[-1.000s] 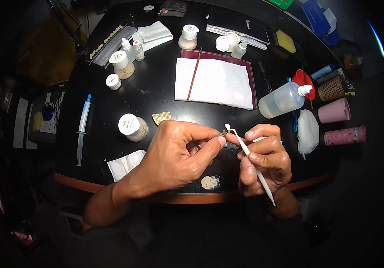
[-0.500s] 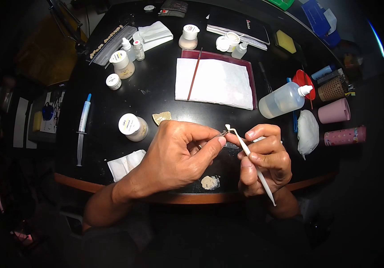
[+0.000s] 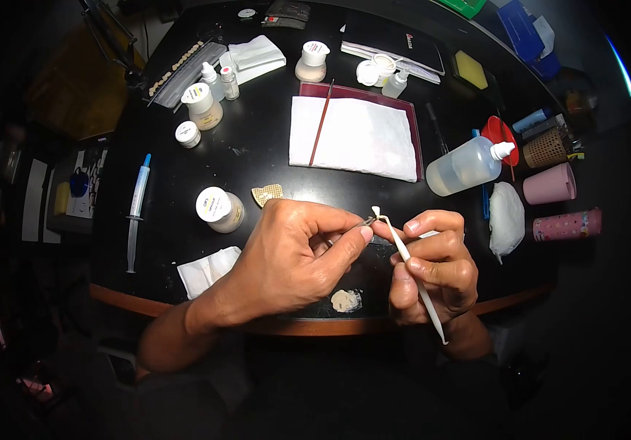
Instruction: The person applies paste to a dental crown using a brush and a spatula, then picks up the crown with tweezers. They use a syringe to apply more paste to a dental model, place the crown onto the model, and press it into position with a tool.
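The left hand has its thumb and index finger closed in a pinch on a thin metal clamp; the fingers of the right hand are curled shut round a white tool. The small white piece sits up at the clamp's tip, the tool's bent head just beside it; whether they touch is too small to tell. I would judge that this calls for a firm but light pinch, the fingertips of both hands braced together, and short, soft strokes from the fingers rather than the wrist; too much pressure could tip the piece or mark it. Clock directions run from the piece, twelve being away from the person. On the worktop lie one beige lump between six and seven, one folded tissue at eight, and one syringe at nine. Four lidded jars show: one at nine, two at ten, one at eleven. One brush crosses one white towel near twelve. At two stands one big bottle, lying tilted; at three, one pink cup.
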A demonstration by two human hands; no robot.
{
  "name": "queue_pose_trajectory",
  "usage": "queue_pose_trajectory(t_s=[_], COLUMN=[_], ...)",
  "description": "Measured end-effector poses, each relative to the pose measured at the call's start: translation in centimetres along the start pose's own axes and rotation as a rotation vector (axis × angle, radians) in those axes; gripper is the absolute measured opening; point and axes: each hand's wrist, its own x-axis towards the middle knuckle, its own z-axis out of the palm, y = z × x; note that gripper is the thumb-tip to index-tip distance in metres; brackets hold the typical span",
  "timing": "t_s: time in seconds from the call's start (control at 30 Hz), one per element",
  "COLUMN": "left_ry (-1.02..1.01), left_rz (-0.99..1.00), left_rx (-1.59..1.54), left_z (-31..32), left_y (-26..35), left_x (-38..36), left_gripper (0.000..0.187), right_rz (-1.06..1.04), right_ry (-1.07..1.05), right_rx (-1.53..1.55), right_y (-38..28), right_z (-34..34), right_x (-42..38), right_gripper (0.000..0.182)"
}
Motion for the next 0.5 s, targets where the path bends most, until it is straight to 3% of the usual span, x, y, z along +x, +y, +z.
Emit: queue_pose_trajectory(t_s=[0.5], left_ry=[-0.018], left_rz=[-0.018], left_rx=[0.023], left_z=[-0.16], left_y=[0.24], left_x=[0.04], left_gripper=[0.017], right_rz=[-0.016], right_ry=[-0.034], right_rx=[-0.076], right_y=[-0.36], right_z=[-0.22], right_x=[0.01], right_gripper=[0.032])
